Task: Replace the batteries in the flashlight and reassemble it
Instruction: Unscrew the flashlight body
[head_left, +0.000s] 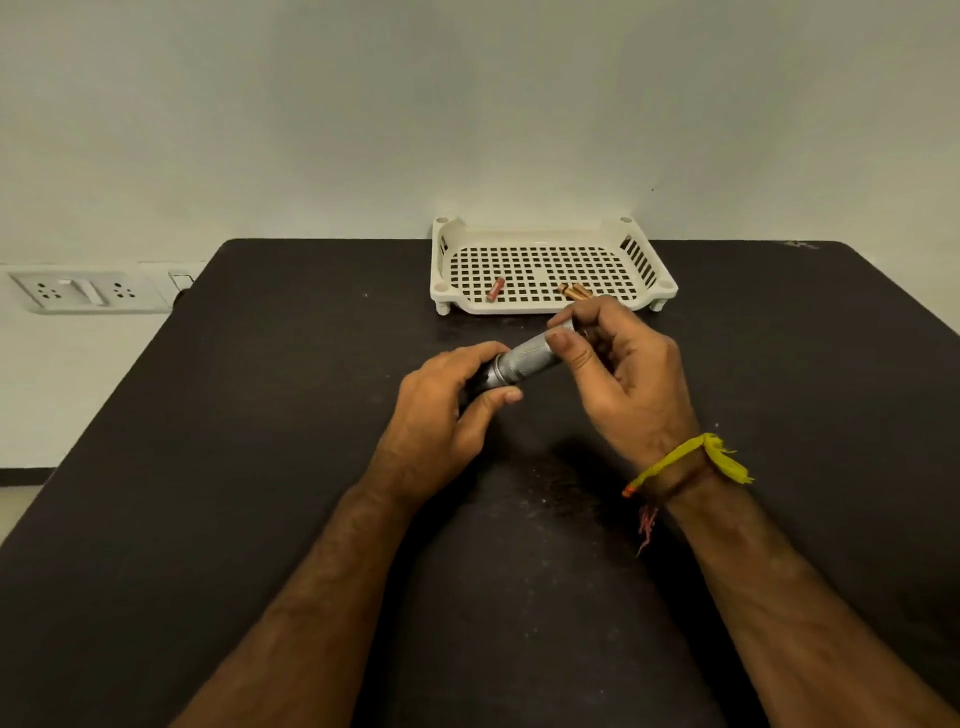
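Note:
A silver knurled flashlight (524, 360) is held level above the dark table (260, 415), its black head end inside my left hand (441, 410), which grips it from the left. My right hand (618, 384) holds the tail end, thumb across the barrel and fingers curled round the tip. Whatever sits at that tip is hidden by the fingers. Behind the hands stands a cream perforated tray (550, 228) with one red battery (495, 289) at its left and copper-coloured batteries (574, 291) toward its front right.
The tray sits at the table's far edge against a pale wall. A white socket plate (88, 292) is mounted at the left, beyond the table's left edge. A yellow thread band (691, 460) circles my right wrist.

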